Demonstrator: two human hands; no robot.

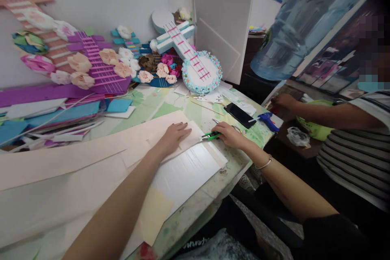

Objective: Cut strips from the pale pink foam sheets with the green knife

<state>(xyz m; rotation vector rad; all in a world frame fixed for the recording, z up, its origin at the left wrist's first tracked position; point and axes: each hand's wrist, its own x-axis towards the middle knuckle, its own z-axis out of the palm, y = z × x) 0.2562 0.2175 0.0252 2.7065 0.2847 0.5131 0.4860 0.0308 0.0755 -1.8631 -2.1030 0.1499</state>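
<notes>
While white lettering (196, 243) looks blurred, right fingers (220, 128) grip a green cutter (210, 135) and left fingers (179, 127) spread over card (152, 136).

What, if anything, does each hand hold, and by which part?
Right hand: green cutter, by the rear of its handle. Left hand: nothing, resting on a pale sheet.

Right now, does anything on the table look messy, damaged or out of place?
Yes. At the left, the coloured pieces lie heaped at uneven angles, which looks untidy. A red mark stands out at the tabletop's near edge. The blue glue gun lies close to the right edge, perhaps risky.
</notes>
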